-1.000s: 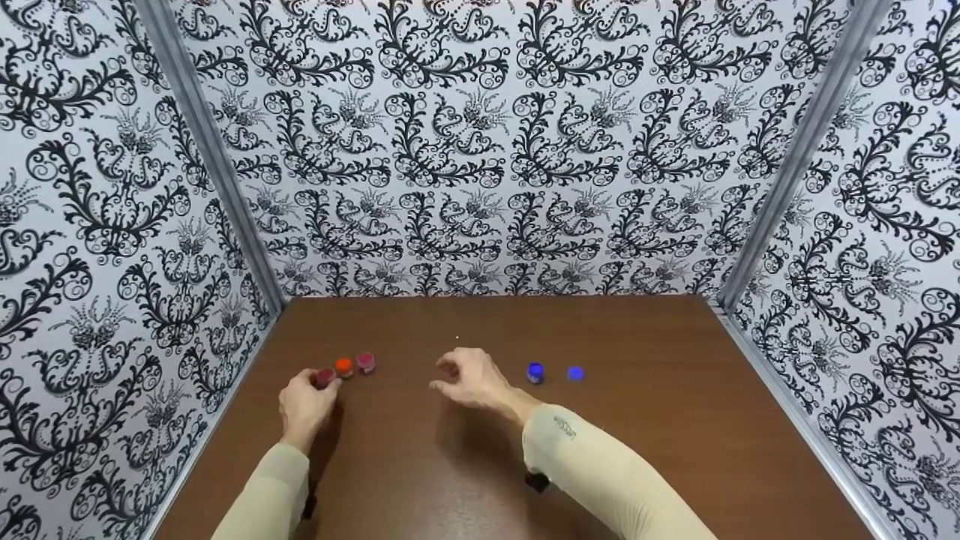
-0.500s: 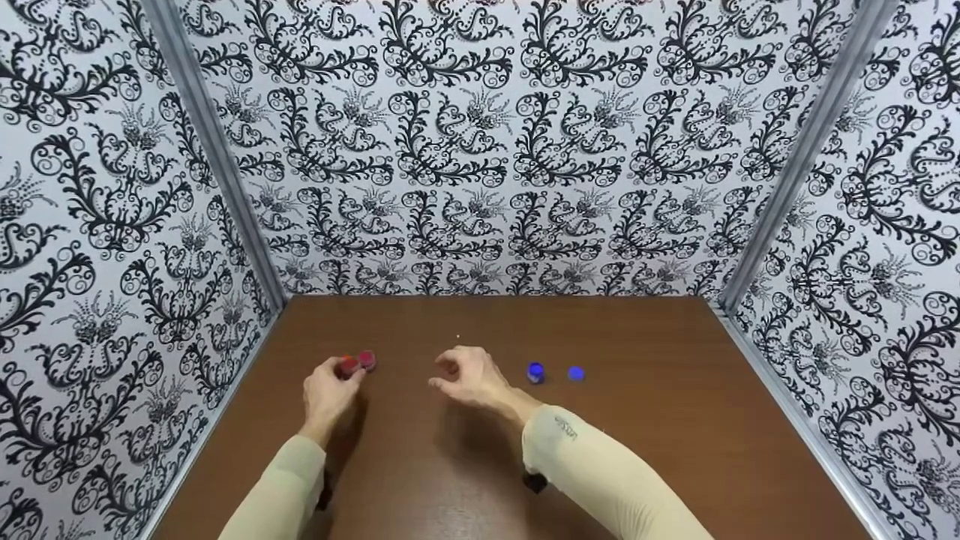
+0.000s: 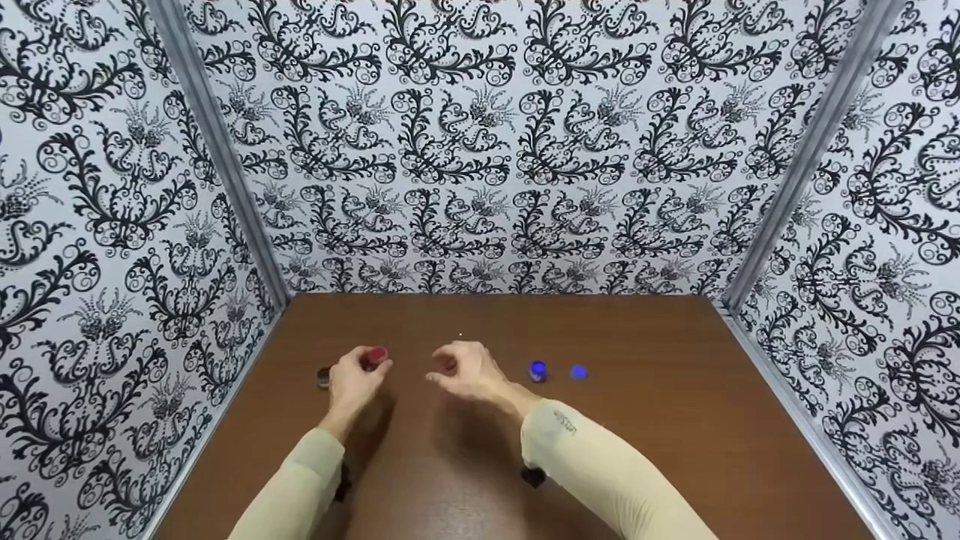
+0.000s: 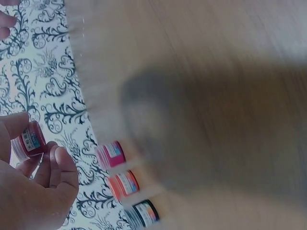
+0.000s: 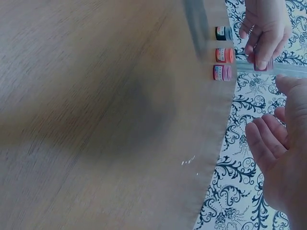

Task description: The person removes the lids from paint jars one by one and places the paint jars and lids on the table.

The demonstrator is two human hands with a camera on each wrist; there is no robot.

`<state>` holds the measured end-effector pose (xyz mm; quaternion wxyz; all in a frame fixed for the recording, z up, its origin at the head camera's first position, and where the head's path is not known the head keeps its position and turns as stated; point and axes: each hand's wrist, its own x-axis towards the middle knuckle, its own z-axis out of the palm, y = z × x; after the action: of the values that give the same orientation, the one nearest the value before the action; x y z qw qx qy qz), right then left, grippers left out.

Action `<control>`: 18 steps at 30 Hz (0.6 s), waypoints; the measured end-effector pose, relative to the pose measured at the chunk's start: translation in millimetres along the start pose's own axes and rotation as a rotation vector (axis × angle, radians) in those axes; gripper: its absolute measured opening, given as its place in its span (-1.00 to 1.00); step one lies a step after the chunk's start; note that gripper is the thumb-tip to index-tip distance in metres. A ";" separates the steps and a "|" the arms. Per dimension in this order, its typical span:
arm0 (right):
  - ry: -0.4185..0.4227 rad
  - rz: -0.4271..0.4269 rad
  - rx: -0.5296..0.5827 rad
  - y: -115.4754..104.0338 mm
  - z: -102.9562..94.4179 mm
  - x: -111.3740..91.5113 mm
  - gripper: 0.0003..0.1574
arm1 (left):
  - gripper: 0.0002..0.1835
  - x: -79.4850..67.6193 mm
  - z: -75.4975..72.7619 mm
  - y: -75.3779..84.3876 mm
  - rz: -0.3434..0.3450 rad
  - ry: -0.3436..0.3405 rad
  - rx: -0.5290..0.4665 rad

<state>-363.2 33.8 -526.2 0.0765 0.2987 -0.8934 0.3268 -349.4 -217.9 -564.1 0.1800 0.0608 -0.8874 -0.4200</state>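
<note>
My left hand (image 3: 355,386) pinches a small red paint jar (image 4: 31,140) between thumb and fingers, held above the table. Below it in the left wrist view, a magenta paint jar (image 4: 111,155), an orange paint jar (image 4: 123,185) and a black paint jar (image 4: 142,214) stand in a row. From the head, the black one (image 3: 323,377) shows left of the hand, while the hand and red jar cover the other two. My right hand (image 3: 471,373) hovers over the middle of the table, fingers loosely bent and holding nothing; the right wrist view shows its bare palm (image 5: 280,163).
Right of the right hand stand a dark blue jar (image 3: 537,370) and a flat-looking lighter blue round piece (image 3: 577,371). Patterned walls (image 3: 480,150) with metal corner posts (image 3: 225,150) enclose the brown table (image 3: 637,450) on the back and sides.
My left hand has carried the red jar rightward along the row, from in front of the black jar past the orange one to the magenta one. The right hand has stayed nearly still.
</note>
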 end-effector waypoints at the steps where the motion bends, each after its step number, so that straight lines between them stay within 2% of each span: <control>1: -0.003 0.002 0.000 0.1 -0.3 0.0 -0.52 | -0.67 -0.3 2.4 2.1 0.004 0.001 0.000; 18: -0.003 0.011 -0.016 -3.4 -9.2 2.0 -0.49 | -0.74 -6.3 34.0 25.7 0.073 -0.019 -0.026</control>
<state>-363.4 36.5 -516.6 0.0757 0.2939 -0.8977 0.3194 -355.0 -175.2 -565.8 0.1875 0.0222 -0.8852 -0.4251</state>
